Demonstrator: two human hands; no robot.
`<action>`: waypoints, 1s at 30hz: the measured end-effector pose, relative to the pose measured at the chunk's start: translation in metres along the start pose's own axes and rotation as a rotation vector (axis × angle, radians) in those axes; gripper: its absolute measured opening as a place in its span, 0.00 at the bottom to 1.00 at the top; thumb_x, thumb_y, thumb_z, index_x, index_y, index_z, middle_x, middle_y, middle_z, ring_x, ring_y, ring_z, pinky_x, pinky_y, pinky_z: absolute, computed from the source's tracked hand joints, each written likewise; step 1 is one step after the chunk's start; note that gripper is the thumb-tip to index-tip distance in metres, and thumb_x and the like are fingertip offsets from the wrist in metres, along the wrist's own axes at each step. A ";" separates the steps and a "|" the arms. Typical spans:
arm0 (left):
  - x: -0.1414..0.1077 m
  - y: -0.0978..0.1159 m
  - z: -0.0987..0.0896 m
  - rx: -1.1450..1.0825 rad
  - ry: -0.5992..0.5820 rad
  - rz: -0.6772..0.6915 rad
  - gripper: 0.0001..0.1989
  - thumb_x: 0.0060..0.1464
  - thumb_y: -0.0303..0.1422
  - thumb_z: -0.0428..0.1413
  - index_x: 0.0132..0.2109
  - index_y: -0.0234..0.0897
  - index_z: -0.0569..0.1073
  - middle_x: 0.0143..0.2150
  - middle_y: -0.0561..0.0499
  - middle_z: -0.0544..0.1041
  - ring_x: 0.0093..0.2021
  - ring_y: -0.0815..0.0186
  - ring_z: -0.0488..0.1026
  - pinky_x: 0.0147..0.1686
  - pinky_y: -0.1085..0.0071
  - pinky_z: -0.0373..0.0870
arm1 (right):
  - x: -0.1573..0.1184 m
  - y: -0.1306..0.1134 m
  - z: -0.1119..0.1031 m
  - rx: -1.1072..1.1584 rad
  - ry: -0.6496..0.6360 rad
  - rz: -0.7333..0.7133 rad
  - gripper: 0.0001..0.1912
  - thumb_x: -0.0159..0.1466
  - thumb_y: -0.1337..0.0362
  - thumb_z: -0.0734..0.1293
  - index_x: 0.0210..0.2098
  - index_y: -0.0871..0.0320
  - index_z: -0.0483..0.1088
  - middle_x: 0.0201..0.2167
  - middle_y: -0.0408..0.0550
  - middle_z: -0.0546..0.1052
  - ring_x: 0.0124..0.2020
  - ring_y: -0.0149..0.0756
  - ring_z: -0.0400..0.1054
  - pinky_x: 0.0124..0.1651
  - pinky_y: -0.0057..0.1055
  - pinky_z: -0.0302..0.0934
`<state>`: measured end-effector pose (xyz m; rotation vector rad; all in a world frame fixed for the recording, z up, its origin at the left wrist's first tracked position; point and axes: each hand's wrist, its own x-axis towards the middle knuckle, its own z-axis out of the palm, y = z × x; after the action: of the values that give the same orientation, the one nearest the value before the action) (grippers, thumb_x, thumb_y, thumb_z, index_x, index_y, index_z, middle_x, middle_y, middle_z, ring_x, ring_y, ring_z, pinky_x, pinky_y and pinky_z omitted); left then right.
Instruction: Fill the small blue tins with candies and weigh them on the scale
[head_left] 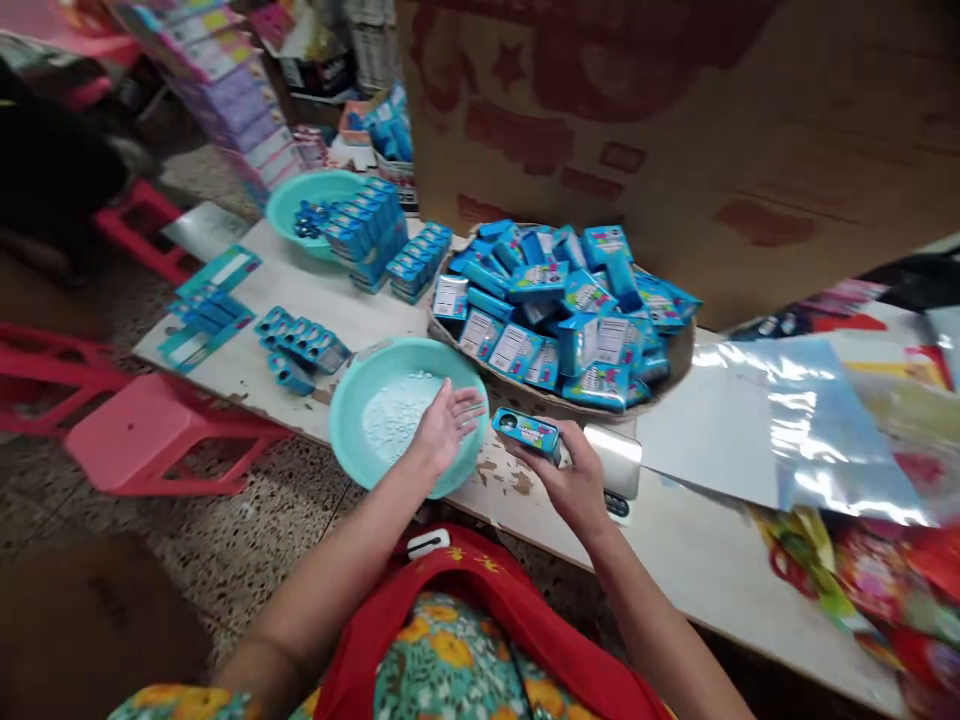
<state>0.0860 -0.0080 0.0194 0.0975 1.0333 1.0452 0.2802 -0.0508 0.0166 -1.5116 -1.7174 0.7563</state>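
Note:
My right hand (574, 475) grips a small blue printed box (527, 432) above the table's front edge. A dark round opening shows on the box's upper face. Over the right side of a turquoise basin (341, 430) is my left hand (448, 425), its fingers stretched out and the palm partly turned up. I see nothing held in it. White pieces (390, 410) cover the bottom of the basin; they are too small to name. Just beyond both hands, a shallow cardboard tray (679, 350) is heaped with blue boxes (540, 280). A digital scale (615, 465) stands beside my right hand.
Several blue boxes (300, 340) stand in rows left of the basin. Farther back are stacked boxes (367, 230) and another turquoise basin (285, 205). A large carton (600, 130) rises behind the tray. Plastic sheets (795, 420) lie right; a red stool (142, 430) stands left.

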 end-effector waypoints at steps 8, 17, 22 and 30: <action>0.004 0.017 0.003 -0.397 0.152 0.077 0.15 0.58 0.37 0.51 0.30 0.29 0.72 0.29 0.43 0.75 0.35 0.63 0.75 0.43 0.65 0.70 | 0.030 -0.027 0.048 -0.149 -0.102 -0.131 0.18 0.58 0.52 0.68 0.46 0.50 0.71 0.38 0.49 0.74 0.41 0.47 0.67 0.44 0.42 0.58; 0.006 0.017 -0.024 -0.411 0.127 0.053 0.07 0.56 0.26 0.52 0.31 0.30 0.71 0.29 0.47 0.75 0.32 0.67 0.74 0.39 0.70 0.71 | 0.029 -0.027 0.059 -0.182 -0.128 -0.126 0.18 0.57 0.50 0.69 0.42 0.53 0.72 0.33 0.48 0.73 0.37 0.43 0.66 0.39 0.36 0.57; 0.003 0.017 -0.045 -0.263 0.145 -0.056 0.08 0.58 0.29 0.52 0.33 0.29 0.73 0.30 0.46 0.75 0.31 0.67 0.74 0.34 0.71 0.70 | 0.022 -0.030 0.051 -0.115 -0.118 -0.083 0.18 0.57 0.49 0.69 0.42 0.52 0.72 0.33 0.48 0.73 0.37 0.43 0.66 0.38 0.36 0.57; 0.008 0.005 -0.034 -0.151 0.114 -0.030 0.05 0.54 0.27 0.55 0.32 0.29 0.74 0.29 0.48 0.75 0.27 0.71 0.71 0.29 0.75 0.68 | 0.021 -0.026 0.053 -0.201 -0.114 -0.086 0.16 0.57 0.51 0.70 0.41 0.51 0.73 0.32 0.48 0.74 0.36 0.44 0.66 0.38 0.36 0.56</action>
<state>0.0583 -0.0123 -0.0016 -0.1015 1.0514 1.1076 0.2205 -0.0320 0.0101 -1.5408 -1.9801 0.6520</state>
